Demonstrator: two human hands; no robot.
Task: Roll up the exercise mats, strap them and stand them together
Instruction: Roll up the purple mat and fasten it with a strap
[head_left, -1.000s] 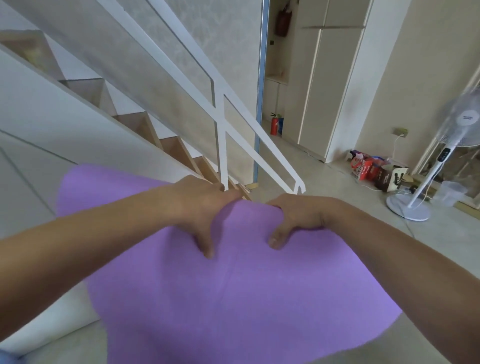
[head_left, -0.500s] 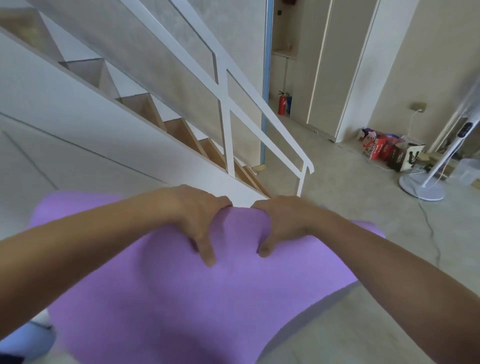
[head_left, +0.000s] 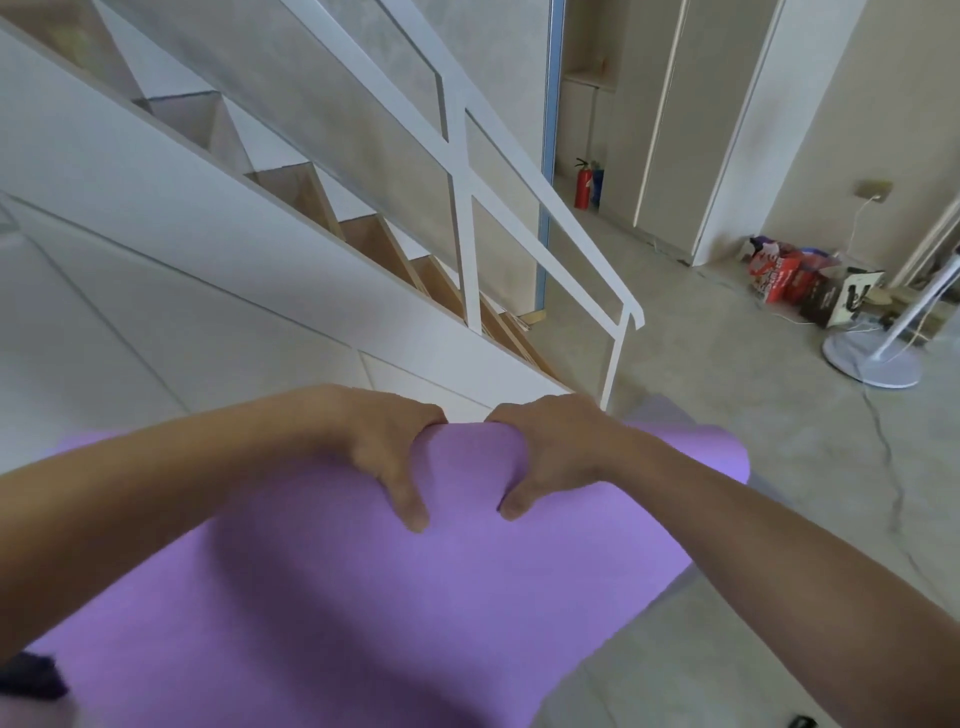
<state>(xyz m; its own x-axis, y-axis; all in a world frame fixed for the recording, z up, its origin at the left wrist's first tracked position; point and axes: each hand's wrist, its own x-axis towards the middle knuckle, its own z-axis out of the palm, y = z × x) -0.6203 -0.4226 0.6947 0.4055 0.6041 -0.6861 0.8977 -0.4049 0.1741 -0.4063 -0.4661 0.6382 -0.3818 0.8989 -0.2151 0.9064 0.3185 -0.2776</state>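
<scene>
A person's left hand (head_left: 387, 457) and right hand (head_left: 545, 452) are gripping, side by side, the far edge of a soft purple foam exercise mat (head_left: 415, 597) spreading nearward, right of the white staircase (head_left: 218, 218), fingers curled over it and thumbs on top; a tight, level first tuck is looking key.

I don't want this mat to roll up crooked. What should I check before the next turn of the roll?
1. The left hand grips the far edge of the purple mat: ok.
2. The right hand grips the same edge: ok.
3. Hands spread wide enough for an even roll: probably not ok, they sit close together at the middle.
4. Edge curled evenly across the width: cannot tell, the left forearm hides that end.
5. The floor cable is clear of the mat: ok, it lies apart on the right.
6. A strap at hand: cannot tell, none in view.
</scene>
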